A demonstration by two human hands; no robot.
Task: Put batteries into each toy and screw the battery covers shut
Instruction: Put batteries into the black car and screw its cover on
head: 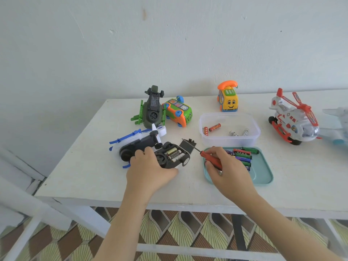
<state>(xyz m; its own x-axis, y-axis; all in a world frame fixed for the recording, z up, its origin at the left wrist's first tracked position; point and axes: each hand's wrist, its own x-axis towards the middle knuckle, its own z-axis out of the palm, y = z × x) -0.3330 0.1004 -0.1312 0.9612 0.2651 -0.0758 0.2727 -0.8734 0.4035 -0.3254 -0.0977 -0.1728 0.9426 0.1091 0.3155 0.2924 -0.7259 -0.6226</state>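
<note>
A blue-and-white toy helicopter (139, 142) lies belly-up near the table's front. Its battery bay (174, 154) is open and holds three batteries. The black battery cover (188, 145) lies loose just right of the bay. My left hand (148, 170) grips the toy's underside from the front. My right hand (226, 168) holds a red-handled screwdriver (209, 157), its tip pointing at the cover. Under that hand a teal tray (261, 172) holds several batteries (243, 154).
A clear plastic tub (229, 129) with several batteries stands behind the tray. A green helicopter (152, 110), a green-orange bus (178, 113) and a yellow phone car (228, 98) sit at the back. A red-white helicopter (293, 119) stands at right.
</note>
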